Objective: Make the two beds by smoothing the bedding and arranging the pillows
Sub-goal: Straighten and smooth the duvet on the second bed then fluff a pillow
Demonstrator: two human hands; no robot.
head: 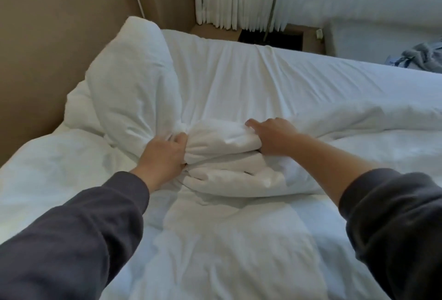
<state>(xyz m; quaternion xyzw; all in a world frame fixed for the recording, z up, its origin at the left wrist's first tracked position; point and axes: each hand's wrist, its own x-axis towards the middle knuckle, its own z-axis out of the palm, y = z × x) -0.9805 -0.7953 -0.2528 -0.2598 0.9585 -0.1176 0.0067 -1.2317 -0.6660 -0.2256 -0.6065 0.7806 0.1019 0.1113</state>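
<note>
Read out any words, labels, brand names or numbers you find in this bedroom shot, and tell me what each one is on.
No readable text anywhere in this view.
Pillow, sheet, bunched bedding: plain white, no label or print showing.
Small pale object on the wooden bedside unit: too small and blurred to tell whether it bears any marking.

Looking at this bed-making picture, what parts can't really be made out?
In the head view:
1. Fingertips of left hand and right hand: buried in the bunched duvet they grip.
2. Top of the plant: cut off by the upper edge.
3. Small pale object near the plant: too small to identify.
4. Grey fabric on the far bed: cut by the right edge.
</note>
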